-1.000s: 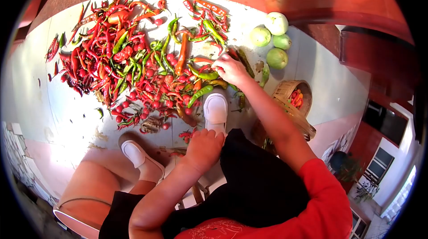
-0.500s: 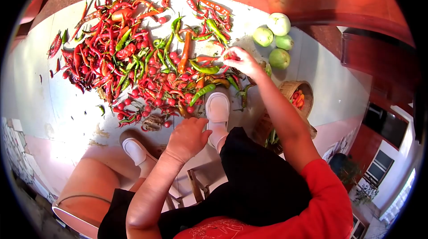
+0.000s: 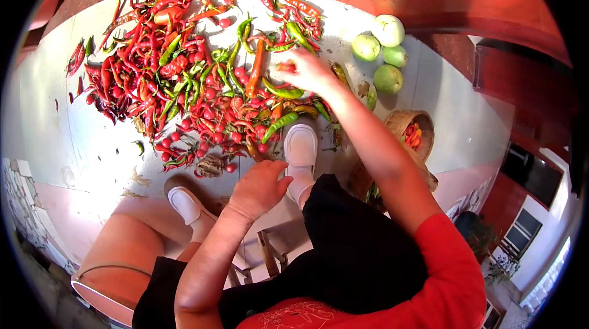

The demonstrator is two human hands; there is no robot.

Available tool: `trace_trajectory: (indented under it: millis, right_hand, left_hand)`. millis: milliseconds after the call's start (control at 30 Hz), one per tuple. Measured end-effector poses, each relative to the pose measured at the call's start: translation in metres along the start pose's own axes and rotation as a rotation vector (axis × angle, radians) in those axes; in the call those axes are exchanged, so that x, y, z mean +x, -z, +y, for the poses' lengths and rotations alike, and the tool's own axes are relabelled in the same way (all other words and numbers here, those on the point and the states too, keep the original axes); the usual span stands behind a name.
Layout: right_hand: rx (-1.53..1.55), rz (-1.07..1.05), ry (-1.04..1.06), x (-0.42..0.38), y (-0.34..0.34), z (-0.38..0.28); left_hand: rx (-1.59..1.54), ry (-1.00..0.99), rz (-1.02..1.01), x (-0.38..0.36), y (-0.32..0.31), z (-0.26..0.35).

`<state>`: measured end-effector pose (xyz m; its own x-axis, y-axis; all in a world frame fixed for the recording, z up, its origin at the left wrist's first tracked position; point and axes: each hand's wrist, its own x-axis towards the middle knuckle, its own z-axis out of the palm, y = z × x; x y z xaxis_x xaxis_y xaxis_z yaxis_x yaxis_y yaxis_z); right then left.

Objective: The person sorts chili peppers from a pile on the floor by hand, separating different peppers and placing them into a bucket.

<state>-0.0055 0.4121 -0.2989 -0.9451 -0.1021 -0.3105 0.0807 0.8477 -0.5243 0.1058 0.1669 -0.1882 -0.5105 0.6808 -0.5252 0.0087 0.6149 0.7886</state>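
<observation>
My right hand (image 3: 310, 73) reaches over the right side of the chili pile, its fingers pinched on a small red chili pepper (image 3: 286, 68). Close to the fingertips lie a long orange-red chili (image 3: 256, 70) and a curved green chili (image 3: 282, 90). Nearer to me, my left hand (image 3: 261, 189) hangs back-up above the floor, beside my right shoe (image 3: 301, 145). Its thumb sticks out, but the other fingers bend down out of sight. A big heap of red chilies (image 3: 144, 59) spreads to the left, mixed with green ones and small round red peppers (image 3: 218, 137).
Several pale green round vegetables (image 3: 388, 79) sit at the right. A wicker basket (image 3: 423, 122) with red and orange peppers stands below them, partly behind my right forearm. At lower left is a large orange-brown tub (image 3: 116, 261). My left shoe (image 3: 184, 205) is near the pile's front edge.
My right hand has moved left over the pile, with the red chili pepper still between its fingers. My left hand has stayed in about the same place.
</observation>
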Motion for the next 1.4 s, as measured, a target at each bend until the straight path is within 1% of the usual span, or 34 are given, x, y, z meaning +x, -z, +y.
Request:
trace_trajectory:
  millis: [33,100,167,200,233,300,333,400,433,500,533,600,633,700,733,800,833,900,933,967,1033,1067,1100,1167,1200,1333,1400]
  right_hand:
    - [0.315,0.043,0.026,-0.003,0.010,0.007]
    - [0.566,-0.069,-0.295,-0.023,0.037,0.014]
    - [0.265,-0.042,0.058,-0.042,0.021,0.053]
    - [0.127,-0.042,0.050,-0.055,0.020,0.050]
    - [-0.002,-0.069,-0.012,-0.067,0.024,0.037]
    - [-0.297,-0.012,0.035,-0.073,0.012,0.037]
    - [-0.295,-0.015,0.033,-0.072,0.008,0.039]
    - [-0.376,-0.093,0.031,-0.068,0.005,0.040]
    - [-0.375,-0.088,0.030,-0.065,0.005,0.038]
    - [-0.493,-0.170,0.047,-0.059,0.006,0.035]
    - [-0.495,-0.168,0.046,-0.057,0.005,0.037]
    - [-0.584,-0.215,-0.010,-0.050,0.003,0.040]
    - [-0.585,-0.215,-0.007,-0.047,0.004,0.042]
    - [-0.579,-0.289,0.101,-0.045,0.009,0.044]
    - [-0.578,-0.291,0.100,-0.045,0.011,0.044]
    - [-0.424,-0.287,0.143,-0.047,0.017,0.047]
    - [-0.425,-0.289,0.143,-0.049,0.019,0.049]
    - [-0.210,-0.061,0.082,-0.054,0.023,0.053]
    - [-0.070,0.101,0.148,-0.057,0.021,0.054]
    - [-0.071,0.100,0.147,-0.061,0.020,0.054]
    - [-0.140,0.070,0.073,-0.071,0.021,0.046]
    - [-0.157,-0.017,0.056,-0.073,0.017,0.047]
    - [-0.157,-0.016,0.058,-0.073,0.012,0.049]
    - [-0.263,-0.029,0.169,-0.071,0.001,0.053]
    - [-0.300,-0.070,0.159,-0.068,-0.001,0.051]
    - [-0.315,-0.052,0.172,-0.054,0.008,0.041]
    - [-0.221,-0.118,0.158,-0.052,0.022,0.044]
  left_hand:
    - [-0.002,-0.002,0.001,0.000,0.001,-0.001]
    - [-0.027,-0.009,0.030,0.000,0.002,-0.003]
    - [-0.045,0.012,0.017,0.001,0.005,0.001]
    - [-0.058,0.037,0.003,0.003,0.006,0.002]
    - [-0.063,0.037,0.001,0.004,0.004,0.001]
    - [-0.094,0.064,-0.021,0.004,0.001,0.000]
    - [-0.095,0.067,-0.024,0.004,0.001,0.001]
    - [-0.065,0.095,-0.086,0.005,0.004,0.003]
    - [-0.060,0.094,-0.086,0.005,0.003,0.003]
    - [-0.114,0.053,-0.025,0.003,0.000,0.000]
    - [-0.113,0.051,-0.024,0.004,0.000,-0.001]
    - [-0.116,0.054,-0.007,0.003,0.001,-0.002]
    - [-0.117,0.055,-0.004,0.003,0.001,-0.003]
    - [-0.113,0.042,0.018,0.002,0.001,-0.003]
    - [-0.114,0.043,0.017,0.003,0.000,-0.003]
    - [-0.120,0.059,-0.007,0.003,-0.001,-0.004]
    - [-0.122,0.060,-0.007,0.003,-0.001,-0.004]
    - [-0.134,0.069,-0.021,0.003,-0.001,-0.004]
    - [-0.134,0.069,-0.021,0.003,-0.001,-0.004]
    - [-0.142,0.075,-0.021,0.003,-0.001,-0.003]
    - [-0.151,0.080,-0.019,0.003,0.000,-0.003]
    - [-0.137,0.073,-0.017,0.003,0.000,-0.002]
    - [-0.123,0.066,-0.014,0.003,0.001,-0.002]
    - [-0.137,0.078,-0.018,0.003,-0.001,-0.002]
    - [-0.151,0.088,-0.025,0.003,-0.002,-0.003]
    - [-0.134,0.067,-0.015,0.006,-0.005,-0.007]
    - [-0.169,0.098,-0.056,0.006,-0.003,-0.007]
